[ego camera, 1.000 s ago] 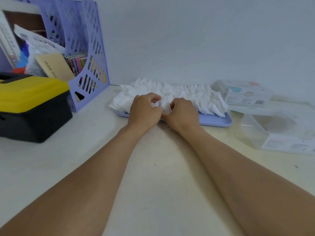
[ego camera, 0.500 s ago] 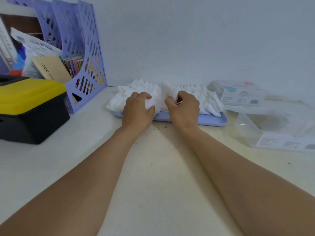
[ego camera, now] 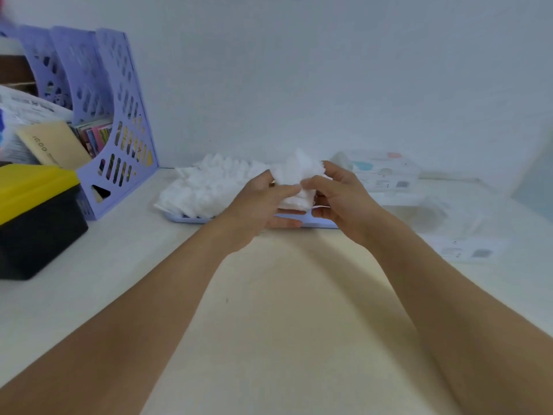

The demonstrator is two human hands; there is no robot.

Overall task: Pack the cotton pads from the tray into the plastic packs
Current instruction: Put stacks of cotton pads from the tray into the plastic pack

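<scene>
A bunch of white cotton pads (ego camera: 296,181) is lifted just above the pale blue tray (ego camera: 191,219), pinched between both hands. My left hand (ego camera: 257,205) grips its left side and my right hand (ego camera: 341,202) grips its right side. More white cotton pads (ego camera: 209,184) lie heaped on the tray's left part; my hands hide the tray's right part. Two clear plastic packs lie to the right: one (ego camera: 386,173) near the wall with a printed label, the other (ego camera: 449,229) closer and lying on its side.
A yellow-lidded black box (ego camera: 33,217) stands at the left edge. Behind it are purple file holders (ego camera: 119,136) holding papers and booklets. The pale wall runs close behind the tray. Bare tabletop (ego camera: 269,295) lies under my forearms.
Both hands gathered a bunch of cotton pads on the tray and raised it off the pile. The camera view tilted up slightly.
</scene>
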